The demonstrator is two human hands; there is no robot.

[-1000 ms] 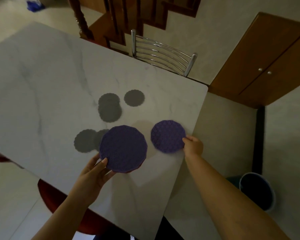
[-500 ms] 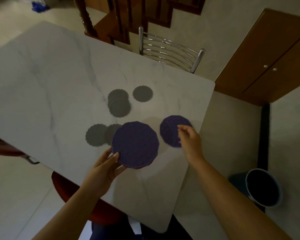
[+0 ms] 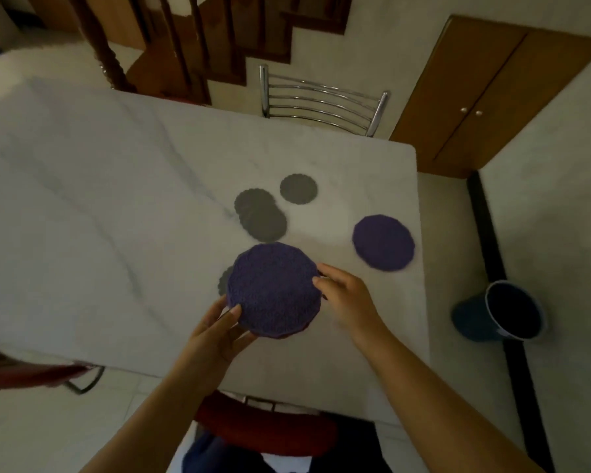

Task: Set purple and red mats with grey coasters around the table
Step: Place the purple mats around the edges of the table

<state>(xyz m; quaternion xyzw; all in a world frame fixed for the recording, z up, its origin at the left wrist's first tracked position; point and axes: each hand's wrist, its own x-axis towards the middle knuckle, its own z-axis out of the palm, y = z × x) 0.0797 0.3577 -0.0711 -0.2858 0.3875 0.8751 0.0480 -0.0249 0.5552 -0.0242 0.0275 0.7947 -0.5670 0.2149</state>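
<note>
My left hand (image 3: 219, 331) grips the near edge of a stack of round mats (image 3: 273, 289), purple on top with a red edge showing beneath, held just over the white marble table (image 3: 99, 206). My right hand (image 3: 343, 295) has its fingertips on the stack's right rim. One purple mat (image 3: 383, 243) lies flat alone near the table's right edge. Grey coasters lie beyond the stack: a single one (image 3: 298, 188), an overlapping pile (image 3: 260, 215), and one (image 3: 224, 279) mostly hidden under the stack.
A metal-backed chair (image 3: 321, 100) stands at the table's far side. A red chair seat (image 3: 267, 428) sits below the near edge. A dark bucket (image 3: 502, 312) is on the floor to the right, next to a wooden cabinet (image 3: 485, 93).
My right hand let go of the single purple mat, which now lies by the right edge, and came back to the stack's rim. The camera view swung over the table.
</note>
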